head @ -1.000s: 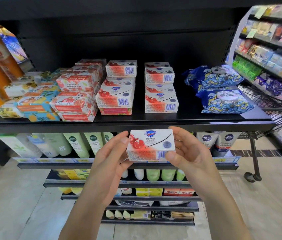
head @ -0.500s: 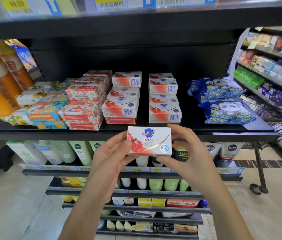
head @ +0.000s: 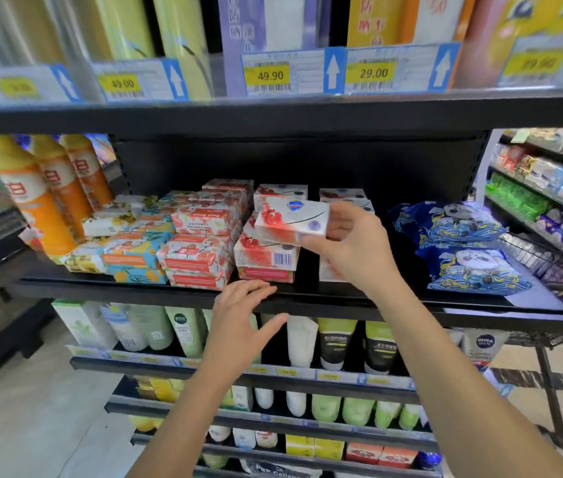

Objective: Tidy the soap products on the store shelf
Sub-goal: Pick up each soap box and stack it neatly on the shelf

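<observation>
The fingers point(head: 349, 215) of my right hand point(head: 352, 251) pinch a soap box point(head: 290, 219) just above the soap stacks point(head: 266, 260). My left hand point(head: 242, 319) is loose, fingers straight, at the black shelf point(head: 342, 300) edge below. Price tags point(head: 270, 75) up high say 49.90 and 29.00. A tube point(head: 485, 343) low to the right says NIVEA.

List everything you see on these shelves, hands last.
held box: one, white-red, in right hand, near the stacks
soap stacks: several boxes, white-red, shelf middle
floral boxes: several, red, teal, yellow, left of stacks
bottles: three, orange, far left
panda packs: at least two, blue, right
price tags: several, yellow-white, upper shelf edge
tubes: many, green and white, lower shelf
shelf: one, black, holds the soap
left hand: open, at shelf edge
right hand: grips held box
</observation>
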Available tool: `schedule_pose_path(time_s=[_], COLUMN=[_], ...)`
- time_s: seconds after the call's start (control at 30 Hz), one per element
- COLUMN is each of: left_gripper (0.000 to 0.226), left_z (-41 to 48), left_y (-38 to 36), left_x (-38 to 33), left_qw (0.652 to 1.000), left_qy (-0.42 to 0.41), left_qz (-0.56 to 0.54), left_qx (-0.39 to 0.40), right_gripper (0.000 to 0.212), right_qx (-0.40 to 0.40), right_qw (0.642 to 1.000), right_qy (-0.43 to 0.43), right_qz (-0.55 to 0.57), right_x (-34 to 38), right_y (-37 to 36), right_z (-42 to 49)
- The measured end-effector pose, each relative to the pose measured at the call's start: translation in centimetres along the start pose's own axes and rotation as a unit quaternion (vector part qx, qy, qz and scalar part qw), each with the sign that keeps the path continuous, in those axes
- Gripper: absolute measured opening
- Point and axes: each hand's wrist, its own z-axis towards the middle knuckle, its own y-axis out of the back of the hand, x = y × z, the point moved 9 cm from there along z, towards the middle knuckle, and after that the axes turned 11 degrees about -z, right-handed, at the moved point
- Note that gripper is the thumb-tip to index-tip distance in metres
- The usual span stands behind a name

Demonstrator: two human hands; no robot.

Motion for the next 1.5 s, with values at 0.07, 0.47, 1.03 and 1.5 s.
schedule_pose_path(time_s=[0.07, 0.47, 1.03, 1.5], left_gripper=[0.041, 0.034, 0.034, 0.034], left_z=[0.3, 0.2, 0.3, 0.4], left_y=[-0.3, 0.0, -0.3, 0.0], left_x=[0.5, 0.5, 1.0, 0.6], left_qw=[1.000, 0.996, 0.994, 0.997], left_qy=[-0.012, -0.042, -0.058, -0.024], left_qz=[0.009, -0.031, -0.034, -0.025], left_qx=[-0.021, -0.069, -0.082, -0.070], right_gripper=[0.036, 0.060, 0.093, 0.060], right_qx=[0.018, 0.014, 0.042, -0.054], right_qw=[1.000, 0.998, 0.984, 0.993], right_qy=[-0.005, -0.047, -0.158, -0.094], right_qz=[-0.011, -0.029, -0.070, -0.047], right_x=[0.1, -2.1, -13.2, -8.0], right_y=[-1.6, -3.8, 2.1, 4.8], right_z=[2.3, 5.6, 10.7, 4.0])
